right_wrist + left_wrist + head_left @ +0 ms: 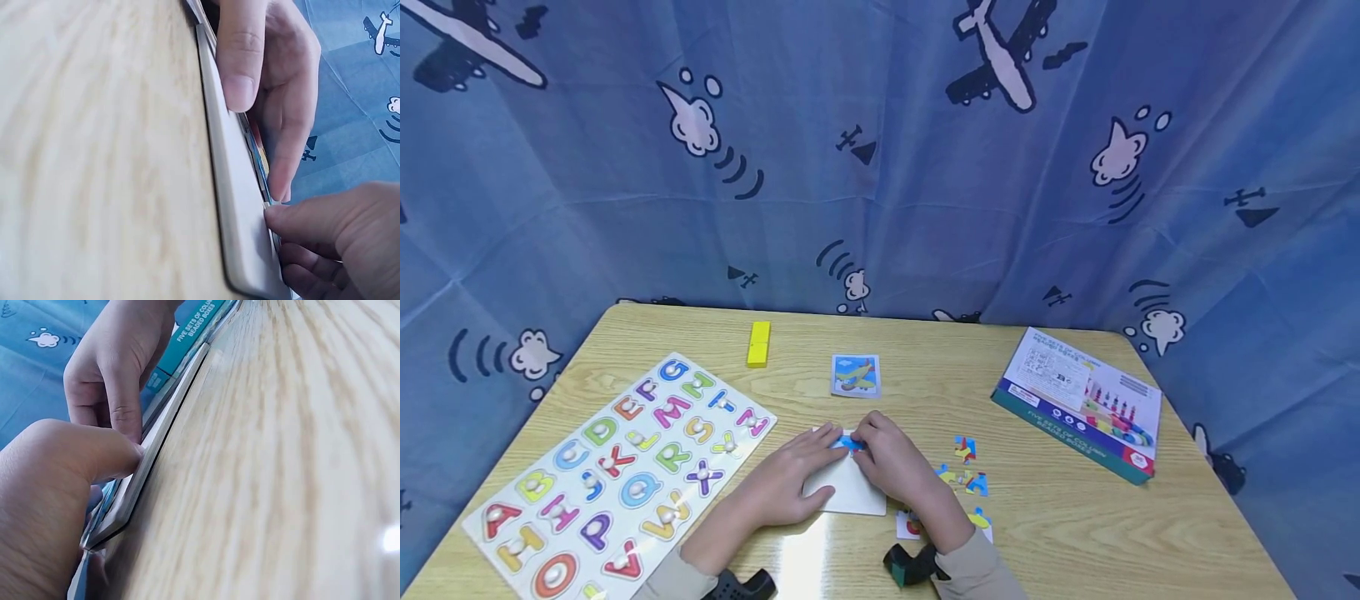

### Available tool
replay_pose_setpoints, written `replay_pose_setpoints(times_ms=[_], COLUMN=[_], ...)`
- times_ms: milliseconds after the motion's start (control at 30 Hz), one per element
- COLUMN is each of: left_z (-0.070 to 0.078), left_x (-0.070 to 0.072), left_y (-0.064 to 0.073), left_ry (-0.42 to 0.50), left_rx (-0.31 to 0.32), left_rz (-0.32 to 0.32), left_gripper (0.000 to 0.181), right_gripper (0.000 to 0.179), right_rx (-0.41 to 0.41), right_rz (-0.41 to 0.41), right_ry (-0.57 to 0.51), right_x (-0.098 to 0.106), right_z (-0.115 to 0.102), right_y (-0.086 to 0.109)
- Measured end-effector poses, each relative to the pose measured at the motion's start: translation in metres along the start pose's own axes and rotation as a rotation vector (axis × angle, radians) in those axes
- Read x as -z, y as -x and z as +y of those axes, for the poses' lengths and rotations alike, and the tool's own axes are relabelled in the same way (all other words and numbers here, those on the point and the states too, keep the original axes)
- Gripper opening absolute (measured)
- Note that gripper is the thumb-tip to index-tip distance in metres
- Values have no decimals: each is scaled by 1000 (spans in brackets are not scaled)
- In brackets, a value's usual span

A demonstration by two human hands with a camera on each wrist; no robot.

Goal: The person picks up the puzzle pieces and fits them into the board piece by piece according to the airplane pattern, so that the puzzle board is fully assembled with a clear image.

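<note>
A white square puzzle board (pixel 850 492) lies on the table, with blue puzzle piece (pixel 852 443) showing along its far edge between the hands. My left hand (pixel 790 479) rests over the board's left side, fingers extended and thumb (pixel 240 90) on the surface. At the far right part of the board, my right hand (pixel 891 458) has curled fingers and pinches at the blue piece; its thumb (pixel 281 215) presses near the edge. Most of the piece is hidden by fingers. Several loose jigsaw pieces (pixel 976 483) lie to the right, partly behind my right forearm.
A picture card of a yellow airplane (pixel 855 376) lies beyond the board. Two yellow blocks (pixel 759 344) are farther back. An alphabet peg board (pixel 651 446) covers the left side. A box of beaded columns (pixel 1075 408) sits at the right. A blue curtain (pixel 880 167) hangs behind.
</note>
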State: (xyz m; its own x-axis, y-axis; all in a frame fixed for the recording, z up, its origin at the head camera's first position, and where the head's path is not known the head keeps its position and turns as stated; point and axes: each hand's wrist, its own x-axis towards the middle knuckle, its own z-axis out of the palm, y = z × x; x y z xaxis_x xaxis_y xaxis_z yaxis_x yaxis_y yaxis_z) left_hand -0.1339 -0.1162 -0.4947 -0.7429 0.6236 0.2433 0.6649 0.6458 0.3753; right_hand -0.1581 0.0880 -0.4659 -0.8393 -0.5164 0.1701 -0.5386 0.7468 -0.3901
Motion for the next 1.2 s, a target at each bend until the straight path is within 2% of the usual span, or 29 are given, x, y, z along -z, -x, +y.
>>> replay_pose_setpoints(times_ms=[233,533,667,800,900,1033,1200], left_z=[0,0,0,1,2,2,2], left_x=[0,1,0,0,0,0,1], left_y=[1,1,2,2,3,3,2], left_ry=[4,25,28,25,9,-27,-38], left_rx=[-9,8,11,5,1,-4,-20], left_rz=[-11,-47,-54,-56,-55,-48,-37], left_gripper=[51,51,51,52,52,53,53], right_gripper=[25,33,34,34,35,36,33], right_rx=[-48,-152,-236,-271,-279,-338,-405], right_rz=[-39,-40,-1,33,29,12,-12], right_ry=[-34,-218,-247,-232,-234,-269,-320], right_x=[6,33,47,60,69,77,84], right_z=[0,15,29,49,66,89,106], right_y=[0,6,15,31,46,62,72])
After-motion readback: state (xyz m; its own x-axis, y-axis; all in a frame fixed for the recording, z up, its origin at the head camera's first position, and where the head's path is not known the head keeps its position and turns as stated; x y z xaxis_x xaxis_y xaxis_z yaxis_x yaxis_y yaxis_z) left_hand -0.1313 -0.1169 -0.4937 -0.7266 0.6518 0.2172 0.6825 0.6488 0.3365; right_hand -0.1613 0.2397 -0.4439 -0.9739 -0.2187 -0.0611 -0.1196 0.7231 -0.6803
